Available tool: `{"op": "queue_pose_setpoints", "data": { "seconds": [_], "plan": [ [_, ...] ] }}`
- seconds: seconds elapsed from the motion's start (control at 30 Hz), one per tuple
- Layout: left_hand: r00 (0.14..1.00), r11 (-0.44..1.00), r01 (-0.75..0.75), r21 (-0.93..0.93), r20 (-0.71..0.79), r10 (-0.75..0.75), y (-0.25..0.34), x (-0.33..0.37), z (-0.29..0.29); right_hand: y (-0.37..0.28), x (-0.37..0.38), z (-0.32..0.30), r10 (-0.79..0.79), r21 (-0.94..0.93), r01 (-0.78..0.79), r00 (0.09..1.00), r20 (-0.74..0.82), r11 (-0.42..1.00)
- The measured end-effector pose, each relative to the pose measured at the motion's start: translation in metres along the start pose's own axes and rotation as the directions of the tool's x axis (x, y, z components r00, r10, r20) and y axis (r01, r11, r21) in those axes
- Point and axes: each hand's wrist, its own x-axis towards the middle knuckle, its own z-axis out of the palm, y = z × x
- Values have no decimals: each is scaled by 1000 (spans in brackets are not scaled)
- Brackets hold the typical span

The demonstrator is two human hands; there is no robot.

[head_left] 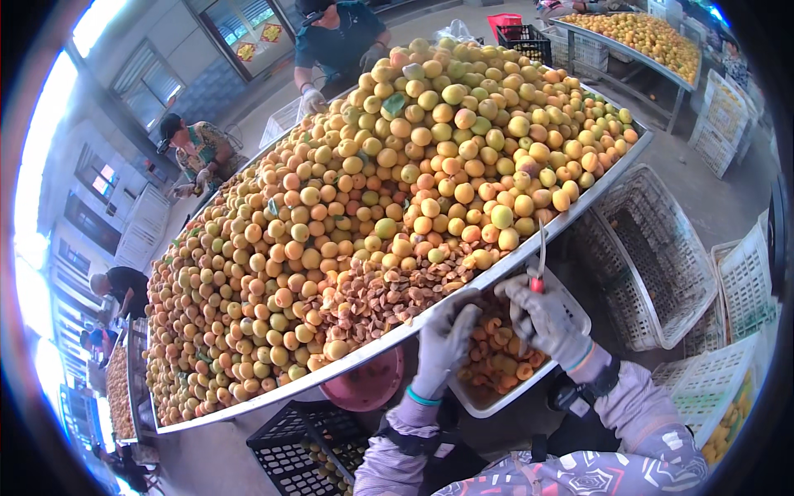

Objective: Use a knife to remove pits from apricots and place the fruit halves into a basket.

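Observation:
My right hand (542,321), in a grey work glove, is closed round a small knife (538,285) with a red handle. Its blade points up toward the table's metal rim. My left hand (443,343), gloved too, is beside the rim with fingers loosely bent and apart; no fruit shows in it. Below and between both hands sits a white tub (488,409) with orange apricot halves (496,360). Beyond the rim, whole apricots (364,182) are heaped high on the big table (285,391). A patch of brown apricot pits (385,289) lies at its near edge.
White plastic crates (662,248) stand at my right, one crate (707,376) with apricots in it. A pink basin (364,382) and a black crate (289,450) are under the table. Two co-workers (335,41) (198,149) are along its far side. Another fruit-laden table (637,45) stands behind.

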Motion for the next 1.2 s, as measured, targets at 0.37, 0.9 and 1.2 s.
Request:
{"op": "queue_pose_setpoints", "data": {
  "seconds": [0.37, 0.9, 1.2],
  "plan": [
    [936, 799, -4, 601, -279, 215, 43, 40, -146, 49, -14, -11, 366, -19, -367, 924, 113, 930],
    [937, -360, 346, 866, -303, 171, 37, 161, -167, 65, -19, -25, 368, 69, -386, 910, 192, 920],
    [876, -447, 482, 754, -400, 269, -12, 215, -199, 44, -31, -16, 330, 33, -341, 927, 179, 939]
  ]
}}
